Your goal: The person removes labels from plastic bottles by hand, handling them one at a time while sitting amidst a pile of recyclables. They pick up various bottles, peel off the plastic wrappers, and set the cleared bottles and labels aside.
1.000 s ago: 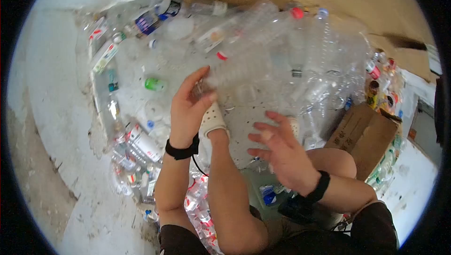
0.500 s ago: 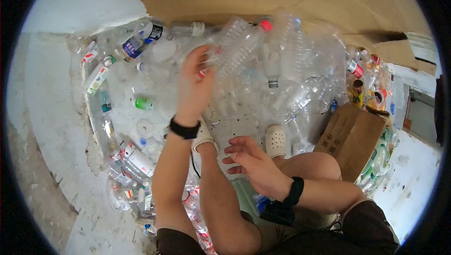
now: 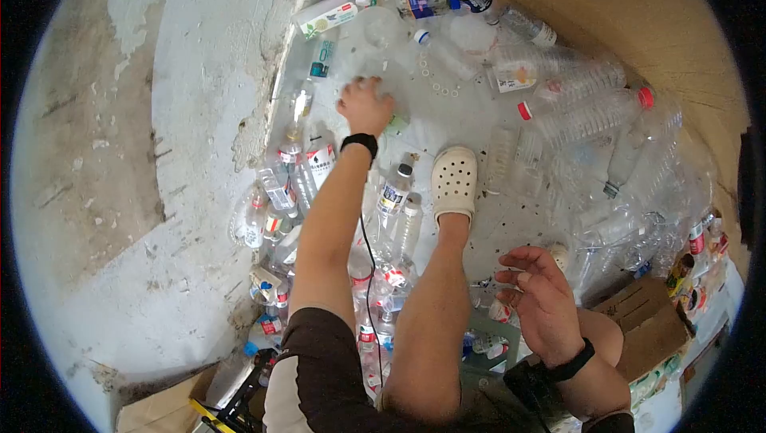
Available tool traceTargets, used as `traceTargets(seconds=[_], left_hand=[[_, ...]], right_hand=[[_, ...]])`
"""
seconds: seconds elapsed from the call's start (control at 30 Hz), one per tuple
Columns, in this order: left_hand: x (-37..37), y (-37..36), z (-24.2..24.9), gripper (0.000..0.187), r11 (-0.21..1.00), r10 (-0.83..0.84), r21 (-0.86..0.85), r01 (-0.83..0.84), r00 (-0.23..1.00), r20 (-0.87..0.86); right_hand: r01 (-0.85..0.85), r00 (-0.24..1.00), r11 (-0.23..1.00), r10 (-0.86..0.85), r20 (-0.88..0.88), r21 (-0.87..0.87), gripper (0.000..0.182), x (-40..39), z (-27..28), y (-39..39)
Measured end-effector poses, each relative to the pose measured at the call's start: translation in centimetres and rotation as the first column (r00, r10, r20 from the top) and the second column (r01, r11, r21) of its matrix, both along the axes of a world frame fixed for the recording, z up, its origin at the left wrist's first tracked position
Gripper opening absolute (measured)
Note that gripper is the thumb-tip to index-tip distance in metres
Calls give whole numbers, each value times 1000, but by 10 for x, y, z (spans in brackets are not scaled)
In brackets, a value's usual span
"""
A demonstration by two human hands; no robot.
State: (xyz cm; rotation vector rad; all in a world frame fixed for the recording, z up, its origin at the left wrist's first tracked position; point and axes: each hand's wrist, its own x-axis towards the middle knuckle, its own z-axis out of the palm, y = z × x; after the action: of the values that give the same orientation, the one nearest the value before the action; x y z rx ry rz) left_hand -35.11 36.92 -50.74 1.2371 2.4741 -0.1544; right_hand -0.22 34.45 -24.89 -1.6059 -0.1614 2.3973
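Note:
My left hand (image 3: 366, 107) reaches out over the floor at the upper left, its fingers spread, with a small green-labelled item (image 3: 396, 124) partly hidden beside it. A teal-labelled item (image 3: 322, 58) lies just beyond its fingertips. Near my right knee, my right hand (image 3: 542, 305) hovers with its fingers apart and slightly curled, holding nothing. Clear bottles lie about: one with a red cap (image 3: 594, 112) to the right, and one with a black cap (image 3: 394, 193) below my left hand.
Piled clear bottles (image 3: 630, 221) fill the right side beside a large cardboard sheet (image 3: 638, 14). An opened cardboard box (image 3: 645, 328) stands at the lower right. More bottles line the worn wall (image 3: 199, 114) on the left. A black cable (image 3: 369, 273) runs beside my leg.
The view has turned toward the left wall. My left hand has moved away from the clear bottles toward the left side of the floor. My right hand stays near my knee.

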Motion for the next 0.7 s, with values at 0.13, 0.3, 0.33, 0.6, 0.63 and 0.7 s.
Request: traceTargets(seconds=[0.13,0.3,0.33,0.6,0.63,0.7], left_hand=[[-63,50,15,66,928,50,356,109,911,-410],[-107,91,32,61,979,-42,150,140,853,-520],[-104,91,39,58,999,-22,21,35,885,-464],[-94,1,50,55,996,64,80,-38,938,-339],[-90,-18,51,56,977,159,168,-132,974,-159],[-71,-60,62,52,891,325,261,-370,924,202]], right_hand=[[8,1000,1000,-8,23,-7,28,-1,-10,2],[-40,999,999,41,22,-30,25,-4,-14,3],[-45,999,998,46,21,-39,25,-6,-14,4],[-17,999,1000,16,-32,-18,23,5,-6,-1],[-25,999,1000,25,-27,-7,23,6,-1,-2],[-25,999,1000,25,-26,8,23,9,7,-5]])
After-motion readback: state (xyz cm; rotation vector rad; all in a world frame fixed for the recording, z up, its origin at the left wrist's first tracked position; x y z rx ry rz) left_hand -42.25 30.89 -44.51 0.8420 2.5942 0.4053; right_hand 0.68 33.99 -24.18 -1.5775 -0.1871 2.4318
